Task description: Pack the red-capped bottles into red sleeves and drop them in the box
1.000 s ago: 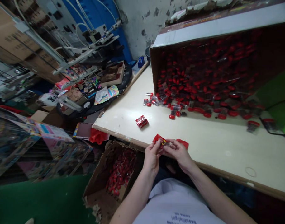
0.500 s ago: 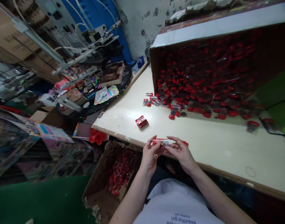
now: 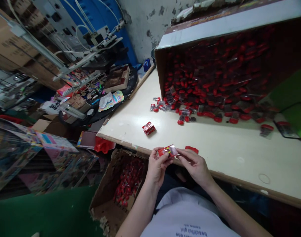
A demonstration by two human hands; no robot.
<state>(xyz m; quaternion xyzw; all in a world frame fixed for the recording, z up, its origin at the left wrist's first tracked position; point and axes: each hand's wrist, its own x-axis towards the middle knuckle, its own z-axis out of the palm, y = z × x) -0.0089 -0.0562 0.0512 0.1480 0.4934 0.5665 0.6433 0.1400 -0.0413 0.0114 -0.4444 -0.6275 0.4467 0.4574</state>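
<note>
Over the table's front edge, my left hand (image 3: 158,164) pinches a small red printed packet (image 3: 164,151) with a yellow mark. The packet's right end is clear or silvery and tilts upward. My right hand (image 3: 193,164) is closed, its thumb and fingertips at that clear end. Just beyond the right hand, a few flat red pieces (image 3: 191,149) lie on the table. A stack of red printed packets (image 3: 148,128) sits farther off to the left. Whether anything is inside the held packet, I cannot tell.
A large carton (image 3: 162,77) lies on its side at the back, spilling small red-capped bottles (image 3: 181,120) onto the white table (image 3: 221,144). Below left stands an open cardboard box (image 3: 101,197) with red-capped pieces. A machine with a cluttered round table (image 3: 129,89) is at left.
The packet has tilted, its clear end now higher. My right hand has shifted slightly right and down, uncovering more of the red pieces behind it.
</note>
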